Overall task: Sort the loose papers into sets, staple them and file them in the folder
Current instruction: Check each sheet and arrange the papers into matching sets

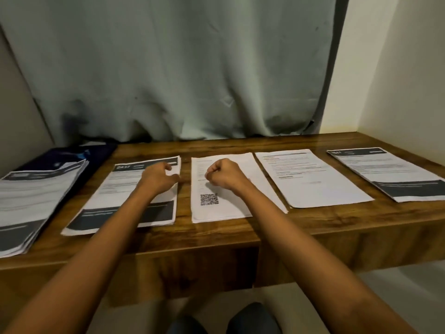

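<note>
Fingers (168,168) of the left hand (157,177) curl at the 3 o'clock edge of the pile headed 2437 (125,189), thumb low against the sheets; whether they pinch paper I cannot tell. The right hand (224,175) is balled into a fist with nothing seen in it, over the QR-code pile (226,208) just beside. Both forearms cross above these piles' near ends, so a careless pull-back could drag top sheets askew or push one pile into its neighbour across the narrow gap. Toward 3 o'clock lie a plain text pile (313,182) and a dark-banded pile (390,174). At 9 o'clock sits a thick fanned stack (36,203), its near corner close to the worktop (240,232) front edge, partly on the dark folder (72,153) at 10 o'clock. Three piles share dark banding, so a misfiled sheet seems the likeliest slip. The fanned stack would staple crooked unless squared, and pulling the folder from under it could spill it. No stapler shows.
</note>
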Demonstrator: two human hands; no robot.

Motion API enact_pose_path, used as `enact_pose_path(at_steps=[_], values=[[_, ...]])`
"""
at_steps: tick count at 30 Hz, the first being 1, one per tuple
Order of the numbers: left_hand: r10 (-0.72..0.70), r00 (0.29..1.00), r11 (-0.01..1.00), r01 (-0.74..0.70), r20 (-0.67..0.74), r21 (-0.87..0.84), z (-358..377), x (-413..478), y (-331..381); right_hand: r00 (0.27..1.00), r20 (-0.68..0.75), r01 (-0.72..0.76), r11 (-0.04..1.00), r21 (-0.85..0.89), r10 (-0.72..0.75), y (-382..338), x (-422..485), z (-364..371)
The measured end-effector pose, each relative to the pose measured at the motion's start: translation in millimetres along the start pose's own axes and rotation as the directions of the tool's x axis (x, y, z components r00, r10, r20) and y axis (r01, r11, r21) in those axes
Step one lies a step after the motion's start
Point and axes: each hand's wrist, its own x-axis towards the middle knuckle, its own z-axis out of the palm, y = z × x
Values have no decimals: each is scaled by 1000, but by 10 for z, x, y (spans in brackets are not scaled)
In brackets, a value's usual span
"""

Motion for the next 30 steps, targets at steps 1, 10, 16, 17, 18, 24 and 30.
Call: enact_pose_path(at_steps=[1, 10, 16, 17, 18, 24, 30], values=[[-46, 999, 998, 46, -4, 31, -71, 14, -163, 999, 34, -7, 1000, -3, 8, -90, 7, 112], [-398, 917, 899, 388, 6, 202, -404, 117, -1146, 977, 207, -54, 998, -11, 55, -573, 34, 696], [-409, 912, 880, 404, -34, 249, -400, 153, -1156, 977, 203, -43, 994, -102, 64, -634, 113, 894], [-406, 913, 881, 400, -30, 252, -402, 151, -1155, 977, 204, -41, 991, -124, 66, -638, 125, 919], [-399, 917, 884, 392, -24, 256, -405, 154, -1167, 975, 209, -42, 989, -139, 70, -643, 132, 940], [-355, 935, 911, 348, -10, 223, -478, 107, -1267, 974, 210, -32, 975, -218, 79, -645, 174, 994], [-291, 956, 950, 292, -23, 109, -663, 33, -1224, 992, 112, -3, 894, -448, 59, -811, 147, 1089]])
